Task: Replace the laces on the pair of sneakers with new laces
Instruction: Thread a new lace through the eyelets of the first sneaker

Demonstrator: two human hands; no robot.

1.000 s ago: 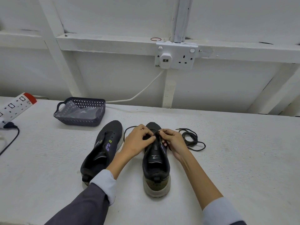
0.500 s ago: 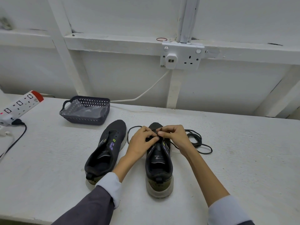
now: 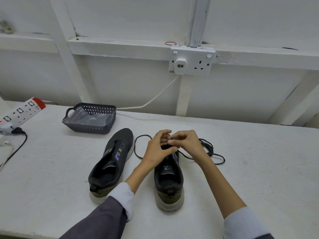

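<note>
Now, mid-frame, I see the left hand point(image 3: 158, 152) and right hand point(image 3: 187, 144) pinching the black lace point(image 3: 209, 150) over the sneaker point(image 3: 170, 199); any slip might unthread it.

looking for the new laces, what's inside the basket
The basket holds a clear plastic bag lying across it. What the bag holds cannot be told from here, and the near wall hides the basket's bottom.
</note>
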